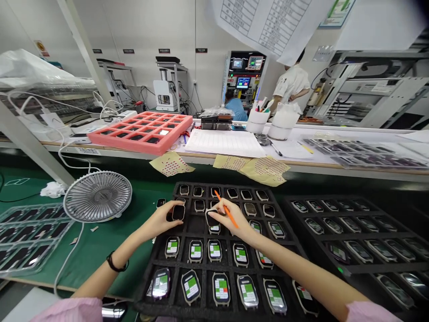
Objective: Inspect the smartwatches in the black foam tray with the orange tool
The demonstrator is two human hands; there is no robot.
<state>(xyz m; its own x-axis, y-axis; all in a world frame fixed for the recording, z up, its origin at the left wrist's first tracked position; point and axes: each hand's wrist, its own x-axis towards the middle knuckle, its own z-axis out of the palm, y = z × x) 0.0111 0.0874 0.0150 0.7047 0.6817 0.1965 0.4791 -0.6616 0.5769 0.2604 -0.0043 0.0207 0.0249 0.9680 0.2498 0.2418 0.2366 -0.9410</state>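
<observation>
My left hand [170,215] grips a smartwatch body with a dark screen [178,213] by its sides, above the left part of a black foam tray [196,226]. In my right hand [228,217] are an orange stick [232,218], pen-like and slanting, and a second watch body [212,218] held between thumb and fingers. Strapless watches sit in the tray's compartments. Those in the back rows have dark screens, while a nearer watch [214,250] shows green and white blocks. A watch [220,288] in the front row shows a red block too.
Another black tray of watches [355,223] lies at right. A round fan [98,197] stands at left beside clear plastic trays [31,237]. The shelf [301,166] ahead carries a pink foam tray [142,129], papers and white cups [258,120]. A person [291,85] stands beyond.
</observation>
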